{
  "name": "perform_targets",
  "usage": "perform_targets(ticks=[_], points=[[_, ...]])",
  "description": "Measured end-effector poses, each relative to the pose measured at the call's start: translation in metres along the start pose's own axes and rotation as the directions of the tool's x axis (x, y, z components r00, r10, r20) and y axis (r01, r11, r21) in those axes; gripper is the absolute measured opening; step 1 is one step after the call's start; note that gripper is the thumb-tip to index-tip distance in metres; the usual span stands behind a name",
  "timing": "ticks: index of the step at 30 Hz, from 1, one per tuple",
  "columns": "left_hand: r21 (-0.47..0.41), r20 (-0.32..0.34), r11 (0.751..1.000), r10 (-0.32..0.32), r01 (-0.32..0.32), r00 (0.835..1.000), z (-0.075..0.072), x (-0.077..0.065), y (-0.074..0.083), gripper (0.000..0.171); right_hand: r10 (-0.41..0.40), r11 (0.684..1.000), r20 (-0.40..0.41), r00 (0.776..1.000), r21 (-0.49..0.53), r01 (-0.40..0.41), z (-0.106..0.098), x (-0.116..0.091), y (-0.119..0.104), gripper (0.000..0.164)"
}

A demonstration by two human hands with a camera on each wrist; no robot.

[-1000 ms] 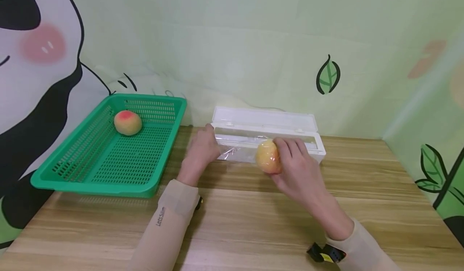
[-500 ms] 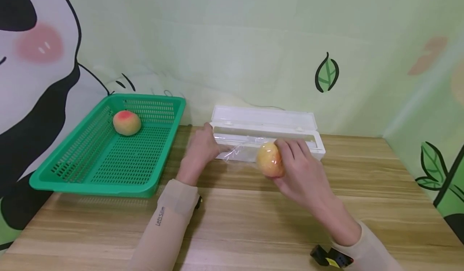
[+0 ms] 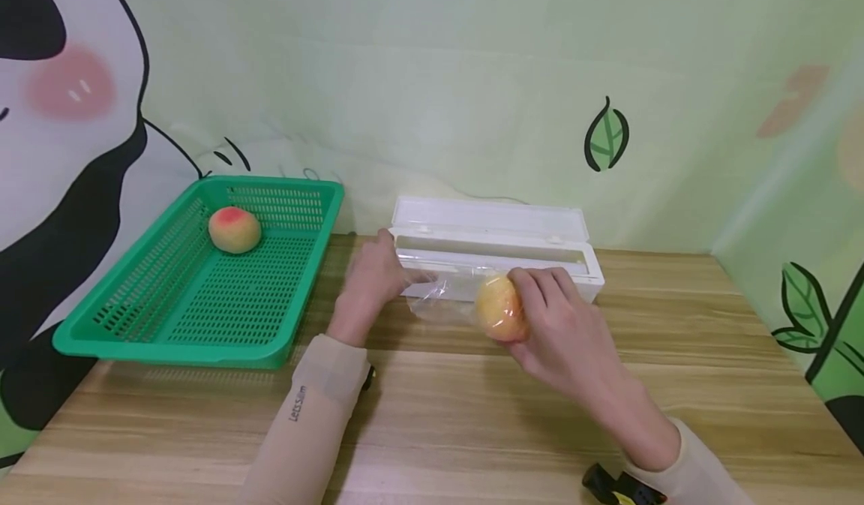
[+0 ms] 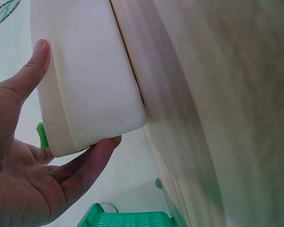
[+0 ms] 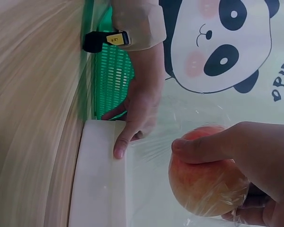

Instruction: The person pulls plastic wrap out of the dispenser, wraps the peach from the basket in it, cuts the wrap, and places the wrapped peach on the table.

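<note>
My left hand (image 3: 370, 276) grips the left end of a white cling film dispenser (image 3: 587, 289), thumb along its front and fingers around the end. The same box end (image 4: 94, 71) fills much of the left wrist view. In my right hand (image 3: 563, 325) is a peach (image 3: 498, 310), held just in front of the dispenser. Clear cling film (image 3: 435, 299) covers the peach and trails from it toward my left hand. The right wrist view shows my thumb pressing the wrapped peach (image 5: 199, 184), with creased film around it. Part of the peach is hidden behind my fingers.
A green plastic basket (image 3: 175, 356) stands left of the dispenser, with a second peach (image 3: 234, 229) inside. The dispenser's lid (image 3: 489, 218) stands raised at the back, against the printed wall cloth (image 3: 459, 115). Wood-grain table (image 3: 432, 422) extends toward me.
The film has gone from lying across the dispenser's front to hanging loose and lower, left of the peach. My right hand has moved slightly toward me with the peach; my left hand stays put.
</note>
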State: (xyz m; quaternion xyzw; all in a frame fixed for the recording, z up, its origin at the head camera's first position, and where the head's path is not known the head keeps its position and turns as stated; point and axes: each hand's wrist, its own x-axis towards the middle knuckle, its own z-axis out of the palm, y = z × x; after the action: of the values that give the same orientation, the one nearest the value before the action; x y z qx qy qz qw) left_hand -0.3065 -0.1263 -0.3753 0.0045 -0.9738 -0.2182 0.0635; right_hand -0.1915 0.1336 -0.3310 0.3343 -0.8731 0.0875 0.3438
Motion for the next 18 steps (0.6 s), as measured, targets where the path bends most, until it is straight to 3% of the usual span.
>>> perform_targets(ticks=[18], points=[[0.006, -0.012, 1.000, 0.003, -0.003, 1.000, 0.000, -0.002, 0.000, 0.103, -0.026, 1.000, 0.053, 0.998, -0.002, 0.026, -0.015, -0.005, -0.014, 0.076]])
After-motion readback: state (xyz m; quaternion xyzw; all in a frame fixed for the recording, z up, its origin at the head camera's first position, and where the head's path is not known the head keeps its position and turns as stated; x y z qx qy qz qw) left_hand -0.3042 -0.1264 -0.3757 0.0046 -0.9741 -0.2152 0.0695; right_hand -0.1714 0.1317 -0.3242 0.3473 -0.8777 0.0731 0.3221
